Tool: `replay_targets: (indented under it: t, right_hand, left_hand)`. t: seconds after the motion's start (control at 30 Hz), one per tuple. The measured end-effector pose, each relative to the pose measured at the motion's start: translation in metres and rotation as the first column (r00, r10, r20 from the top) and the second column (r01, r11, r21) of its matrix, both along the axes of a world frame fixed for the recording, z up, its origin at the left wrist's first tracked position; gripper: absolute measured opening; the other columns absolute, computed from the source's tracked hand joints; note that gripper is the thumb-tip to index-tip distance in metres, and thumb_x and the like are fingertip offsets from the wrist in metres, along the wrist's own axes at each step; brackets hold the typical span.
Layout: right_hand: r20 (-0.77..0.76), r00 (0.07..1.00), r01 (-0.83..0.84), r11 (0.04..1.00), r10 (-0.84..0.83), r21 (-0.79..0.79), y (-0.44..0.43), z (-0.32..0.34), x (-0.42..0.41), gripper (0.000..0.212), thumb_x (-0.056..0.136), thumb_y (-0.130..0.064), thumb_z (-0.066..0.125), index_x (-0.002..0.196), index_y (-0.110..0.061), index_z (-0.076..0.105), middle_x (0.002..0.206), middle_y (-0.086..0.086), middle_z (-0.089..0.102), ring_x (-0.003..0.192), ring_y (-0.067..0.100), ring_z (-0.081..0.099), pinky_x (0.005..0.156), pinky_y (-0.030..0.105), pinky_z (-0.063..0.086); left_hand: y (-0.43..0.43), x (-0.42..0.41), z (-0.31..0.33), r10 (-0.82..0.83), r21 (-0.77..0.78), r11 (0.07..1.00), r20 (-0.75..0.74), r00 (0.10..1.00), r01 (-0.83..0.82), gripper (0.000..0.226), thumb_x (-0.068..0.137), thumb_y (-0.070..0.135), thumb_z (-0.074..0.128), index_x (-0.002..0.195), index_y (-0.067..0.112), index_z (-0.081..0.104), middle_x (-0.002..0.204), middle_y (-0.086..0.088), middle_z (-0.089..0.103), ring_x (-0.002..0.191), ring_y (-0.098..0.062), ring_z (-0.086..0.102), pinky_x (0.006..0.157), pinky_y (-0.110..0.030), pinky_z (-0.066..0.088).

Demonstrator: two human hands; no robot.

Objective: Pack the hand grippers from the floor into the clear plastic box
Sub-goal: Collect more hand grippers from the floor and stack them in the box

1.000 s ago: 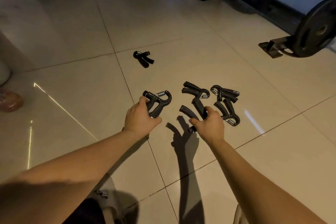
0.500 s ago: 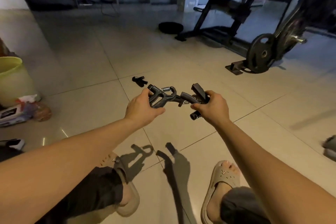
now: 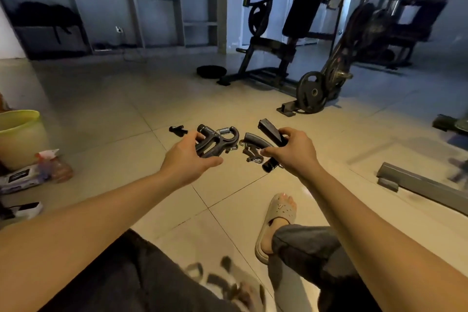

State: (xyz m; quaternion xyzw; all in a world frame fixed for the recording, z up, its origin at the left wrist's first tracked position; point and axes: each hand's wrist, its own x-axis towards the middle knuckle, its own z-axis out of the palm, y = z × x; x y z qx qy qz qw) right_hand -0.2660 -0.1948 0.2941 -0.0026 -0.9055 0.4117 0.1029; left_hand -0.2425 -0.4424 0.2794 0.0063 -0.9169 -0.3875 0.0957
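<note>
Both hands have come up from the floor since a second ago, and the view has lifted from the tiles to the room. Left hand (image 3: 188,159) is clamped around one black hand gripper (image 3: 216,142), its spring showing at the top. Right hand (image 3: 295,151) is closed on a bunch of grippers (image 3: 263,144); how many cannot be told, since the fingers cover part of them. The two loads hang close together but apart, above bare tile floor (image 3: 101,109), with open room ahead and to the left. One more small gripper (image 3: 178,131) lies on the floor beyond the left hand. A weight plate (image 3: 311,92) and a bench frame (image 3: 268,58) stand farther back on the right; a yellow bucket (image 3: 19,134) is cut off at the left edge. No clear box can be made out. Dark blurred shapes (image 3: 222,278) at the bottom edge cannot be told.
</note>
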Motion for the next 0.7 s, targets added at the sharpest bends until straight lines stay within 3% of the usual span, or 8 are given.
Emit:
replay_targets:
  t: [0.2, 0.4, 0.53, 0.7]
  right_hand:
    - [0.006, 0.993, 0.116, 0.993, -0.116, 0.022, 0.053, 0.013, 0.115, 0.071, 0.071, -0.034, 0.089, 0.133, -0.014, 0.059, 0.116, 0.006, 0.066, 0.091, 0.021, 0.065, 0.082, 0.044, 0.061]
    - [0.056, 0.963, 0.261, 0.963, -0.265, 0.071, 0.129, 0.015, 0.227, 0.071, 0.071, -0.035, 0.09, 0.132, -0.015, 0.06, 0.11, 0.004, 0.067, 0.079, 0.015, 0.067, 0.069, 0.035, 0.062]
    - [0.072, 0.92, 0.375, 0.918, -0.386, 0.129, 0.179, 0.015, 0.308, 0.074, 0.068, -0.038, 0.09, 0.132, -0.018, 0.06, 0.113, 0.001, 0.066, 0.088, 0.017, 0.067, 0.076, 0.044, 0.063]
    - [0.112, 0.833, 0.522, 0.837, -0.542, 0.166, 0.235, 0.015, 0.418, 0.07, 0.071, -0.032, 0.089, 0.132, -0.016, 0.058, 0.11, 0.001, 0.063, 0.084, 0.016, 0.065, 0.074, 0.039, 0.063]
  left_hand:
    - [0.059, 0.079, 0.007, -0.156, 0.067, 0.986, -0.001, 0.988, 0.156, 0.054, 0.073, 0.041, 0.087, 0.112, 0.028, 0.052, 0.101, 0.014, 0.063, 0.094, -0.013, 0.064, 0.084, -0.039, 0.055]
    - [0.136, 0.14, -0.001, -0.34, 0.048, 0.94, 0.054, 0.939, 0.337, 0.06, 0.073, 0.043, 0.088, 0.117, 0.03, 0.048, 0.11, 0.007, 0.058, 0.097, -0.019, 0.063, 0.088, -0.043, 0.057]
    - [0.196, 0.183, -0.005, -0.515, 0.046, 0.857, 0.081, 0.854, 0.513, 0.06, 0.073, 0.046, 0.087, 0.117, 0.029, 0.05, 0.11, 0.004, 0.065, 0.091, -0.017, 0.067, 0.085, -0.045, 0.059]
    - [0.273, 0.25, -0.006, -0.703, 0.002, 0.707, 0.105, 0.703, 0.707, 0.06, 0.073, 0.044, 0.087, 0.116, 0.028, 0.049, 0.109, 0.003, 0.063, 0.086, -0.017, 0.067, 0.078, -0.038, 0.059]
